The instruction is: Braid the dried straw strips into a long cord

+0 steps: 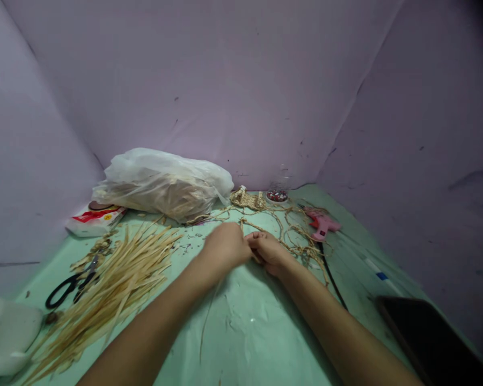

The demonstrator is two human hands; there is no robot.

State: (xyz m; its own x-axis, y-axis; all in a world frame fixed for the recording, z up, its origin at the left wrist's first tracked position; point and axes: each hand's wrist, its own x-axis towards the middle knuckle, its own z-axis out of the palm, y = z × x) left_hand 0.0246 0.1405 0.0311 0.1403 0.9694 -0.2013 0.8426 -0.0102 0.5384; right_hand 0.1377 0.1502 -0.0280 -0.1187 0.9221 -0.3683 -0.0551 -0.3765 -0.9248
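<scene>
My left hand (226, 244) and my right hand (268, 251) meet above the middle of the table, fingers closed in a pinch on a tan twisted fibre cord (251, 222). Just behind the fingers the cord rises in a small loop, then trails right into a loose tangle of the same cord (306, 250). A thin fibre strand (206, 325) hangs below my left hand toward the table front. My fingers hide the part of the cord between them.
Dried flat fibre strips (123, 284) lie at left with black-handled scissors (62, 289). A white plastic bag (165, 179), a small woven piece (247, 199) and a bead jar (277, 194) stand behind. At right are a pink glue gun (324, 224) and a dark flat device (430, 338).
</scene>
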